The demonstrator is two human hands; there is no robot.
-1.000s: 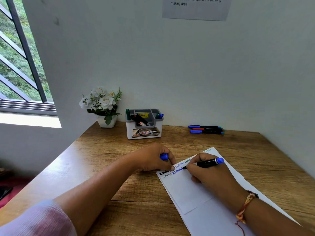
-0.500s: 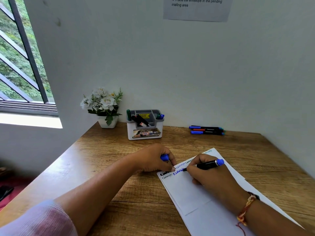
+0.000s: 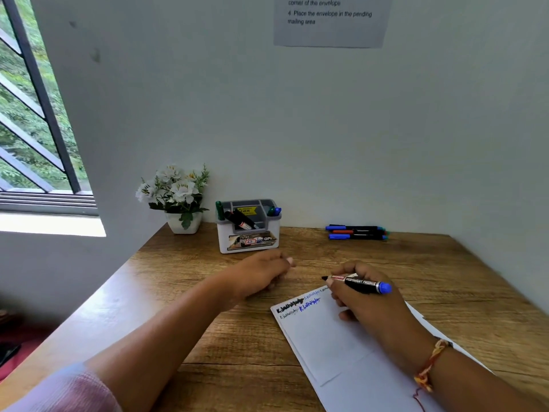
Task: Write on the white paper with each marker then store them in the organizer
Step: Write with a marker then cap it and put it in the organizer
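Grips marker in right hand, tip beyond paper edge; cannot tell left hand grip, blurred near organizer.

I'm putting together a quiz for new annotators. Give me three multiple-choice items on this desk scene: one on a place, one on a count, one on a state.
1. Where do the loose markers lie?
A. On the table, at its far edge, right of the organizer
B. Inside the organizer
C. At the table's near edge

2. How many loose markers lie there?
A. Two
B. Three
C. Five

3. What state is the marker in the right hand in?
A. Capped at its tip
B. Uncapped, tip bare
C. Lying flat on the table

Answers:
1 A: they lie in a row at the back of the table, apart from the organizer and to its right.
2 B: three barrels lie side by side.
3 B: its dark tip shows with no cap on it.
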